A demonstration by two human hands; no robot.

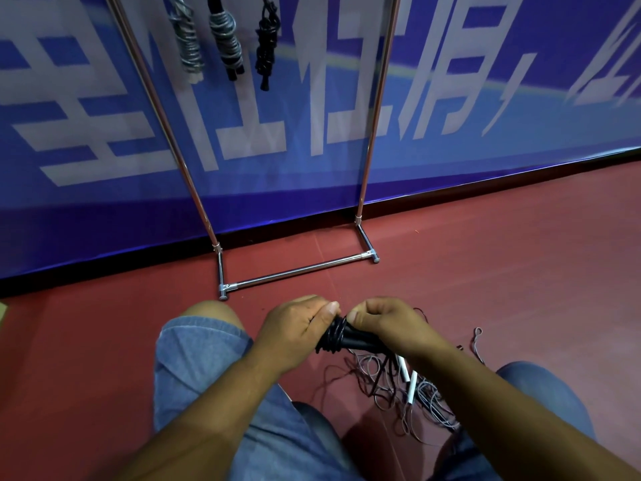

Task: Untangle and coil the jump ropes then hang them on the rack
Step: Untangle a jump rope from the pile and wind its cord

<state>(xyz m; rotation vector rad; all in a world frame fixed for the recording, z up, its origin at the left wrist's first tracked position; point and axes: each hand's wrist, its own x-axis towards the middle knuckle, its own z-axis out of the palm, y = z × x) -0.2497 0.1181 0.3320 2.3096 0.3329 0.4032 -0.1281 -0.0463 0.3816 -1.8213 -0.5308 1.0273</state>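
Denim shorts (194, 359) cover the knees. Between the knees, tangled ropes (381, 380) lie on the red floor (485, 272). Just above them, the left hand (295, 328) and the right hand (385, 324) both curl tightly around one black coiled rope (338, 336). Farther away, the metal rack (298, 270) carries three coiled ropes (223, 39) before a blue banner (485, 98).

Left grip (295, 328): curling round the left end of the black rope bundle (334, 338), thumb pressing on top of it.
Right grip (385, 324): wrapping round the bundle's right end, thumb tip sitting just beside the left thumb.
Left forearm (215, 404): angling up toward the bundle from its lower left.
Right forearm (485, 394): angling up toward it from the lower right, wrist bending inward.
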